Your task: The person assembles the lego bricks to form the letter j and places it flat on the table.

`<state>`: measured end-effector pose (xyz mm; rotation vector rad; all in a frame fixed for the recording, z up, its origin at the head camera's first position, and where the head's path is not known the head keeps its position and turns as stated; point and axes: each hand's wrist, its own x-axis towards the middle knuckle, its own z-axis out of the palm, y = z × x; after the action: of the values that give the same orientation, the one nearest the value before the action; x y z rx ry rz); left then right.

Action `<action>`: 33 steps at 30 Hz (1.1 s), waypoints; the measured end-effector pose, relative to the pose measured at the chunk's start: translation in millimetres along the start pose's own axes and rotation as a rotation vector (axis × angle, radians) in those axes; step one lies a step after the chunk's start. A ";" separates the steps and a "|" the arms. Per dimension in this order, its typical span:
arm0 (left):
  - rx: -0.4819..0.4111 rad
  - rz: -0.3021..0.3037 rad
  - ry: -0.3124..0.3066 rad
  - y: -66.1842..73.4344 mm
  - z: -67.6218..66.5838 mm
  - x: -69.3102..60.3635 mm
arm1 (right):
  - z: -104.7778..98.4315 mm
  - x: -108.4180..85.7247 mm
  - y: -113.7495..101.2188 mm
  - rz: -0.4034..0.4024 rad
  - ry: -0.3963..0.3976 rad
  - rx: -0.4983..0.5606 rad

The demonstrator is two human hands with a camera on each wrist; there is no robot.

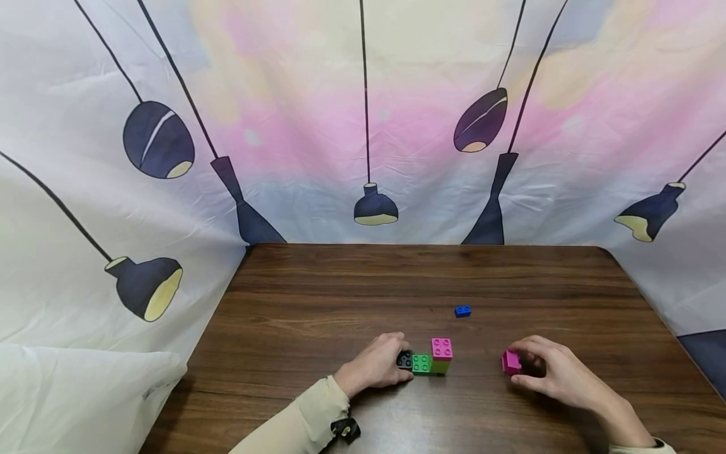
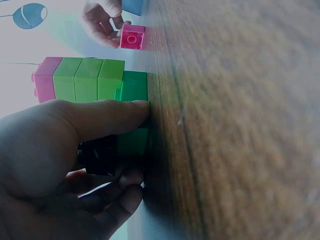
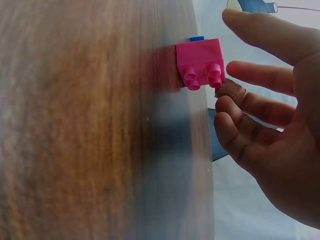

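My left hand (image 1: 377, 362) pinches the left end of a toy brick build, thumb in front and fingers behind. The build has a black brick (image 1: 404, 360) at that end, then a green brick (image 1: 421, 363). At its right end rises a stack of lime green bricks (image 2: 89, 80) topped by a pink brick (image 1: 442, 348). Further right, a loose pink brick (image 1: 511, 362) lies on its side, studs facing my right hand (image 3: 270, 95). The right hand's thumb and fingers are spread around this brick without a grip; whether a fingertip touches it I cannot tell.
A small blue brick (image 1: 462, 311) sits on the brown wooden table (image 1: 340, 284), beyond the build. Behind the table and at its sides hangs a cloth (image 1: 317, 157) printed with lamps. White fabric (image 1: 85, 397) bulges beside the table's left edge.
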<state>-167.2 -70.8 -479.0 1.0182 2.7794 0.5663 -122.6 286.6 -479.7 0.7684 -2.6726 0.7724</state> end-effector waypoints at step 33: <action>0.005 -0.002 0.007 0.8 -0.2 -0.3 | 11.0 3.7 9.7 0.012 -0.060 0.060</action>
<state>-166.6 -70.5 -478.6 1.0160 2.7888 0.5640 -132.0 286.0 -491.5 0.8027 -2.7204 0.8487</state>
